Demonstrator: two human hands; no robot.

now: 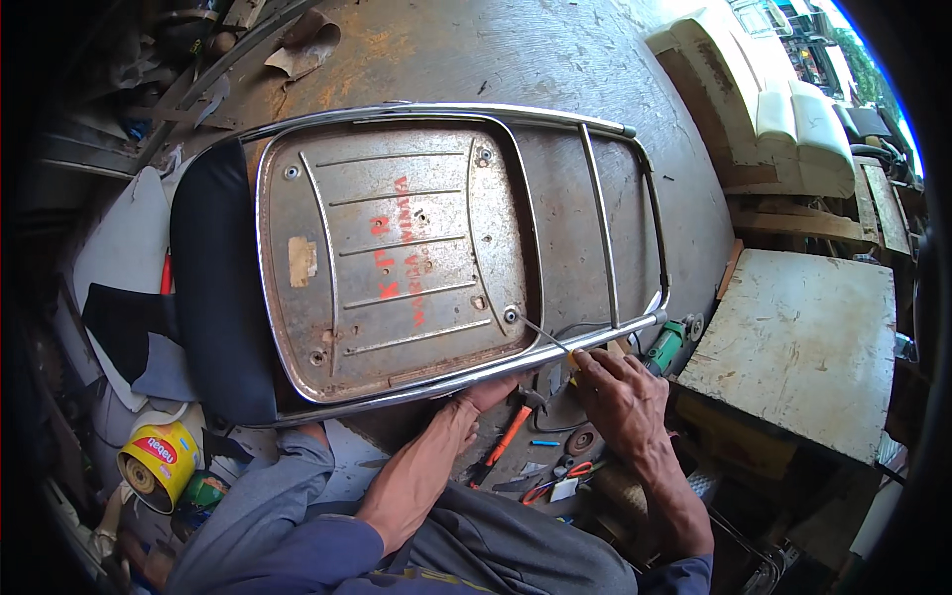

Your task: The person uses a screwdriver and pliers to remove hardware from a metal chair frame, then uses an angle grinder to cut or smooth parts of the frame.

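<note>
Starting at the left edge of the bench, there's a yellow can [159, 464] lying on its side down low among rags and scraps, well apart from the action. The seat [392, 263] sits upside down across the middle of the round bench [466, 50], its dark padding [213, 288] bulging out on the left and its rusty metal pan [397, 258] facing up, ringed by a chrome frame [605, 228] that runs on into a rack toward the right. The left hand [486, 395] is tucked under the near rail of that frame, fingers curled up against it, looks like it's just steadying the thing. Below it an orange-handled tool [508, 436] and red pliers [555, 481] lie on the bench's near edge. The right hand [620, 392] is closed around a screwdriver [543, 335], pinching the handle, with the tip sitting on the bolt [511, 316] at the near right corner of the pan. Just right of that hand there's a green power tool [666, 347]. My read: this is the unscrewing stage, one corner fastener in hand, and three others still show in the pan. Next move probably needs firm downward pressure so the tip doesn't slip out of that rusty head, while the other hand stops the seat from twisting.
</note>
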